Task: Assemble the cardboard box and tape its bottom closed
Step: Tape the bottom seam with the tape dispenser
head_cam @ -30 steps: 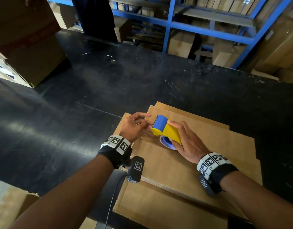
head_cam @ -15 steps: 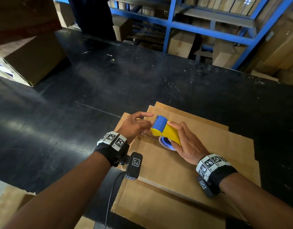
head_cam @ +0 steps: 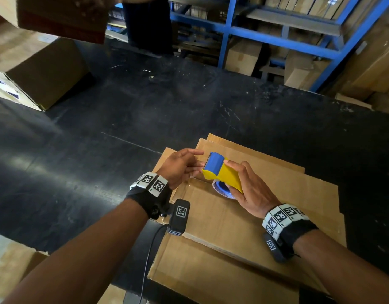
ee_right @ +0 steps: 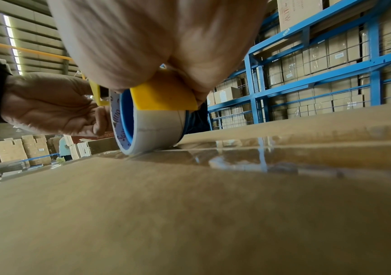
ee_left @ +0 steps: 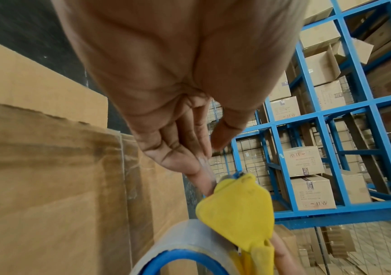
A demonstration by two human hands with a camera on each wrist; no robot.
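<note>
On the flattened brown cardboard box (head_cam: pixel 266 218), stiff, light and likely best gripped by its edges, the right hand (head_cam: pixel 248 189) clamps the yellow-and-blue plastic tape dispenser (head_cam: pixel 222 172), its clear roll touching the board, while the left hand (head_cam: pixel 180 167), fingers extended, touches the dispenser's front.

The left hand (ee_left: pixel 166 78) fills the upper middle of the frame, palm toward the camera, its fingers (ee_left: pixel 184 141) stretched out straight and close together toward the yellow tape dispenser (ee_left: pixel 236 214). The fingertips reach the dispenser's front end, where a small blue part shows; whether they pinch anything there cannot be told. A roll of clear tape (ee_left: pixel 180 241) with a blue core sits in the dispenser at the bottom edge. To the left lies brown cardboard (ee_left: pixel 48 176) with a strip of clear tape along it, on the black bench (ee_left: pixel 24 22). Blue shelving (ee_left: pixel 330 115) stacked with cartons stands at right.
</note>
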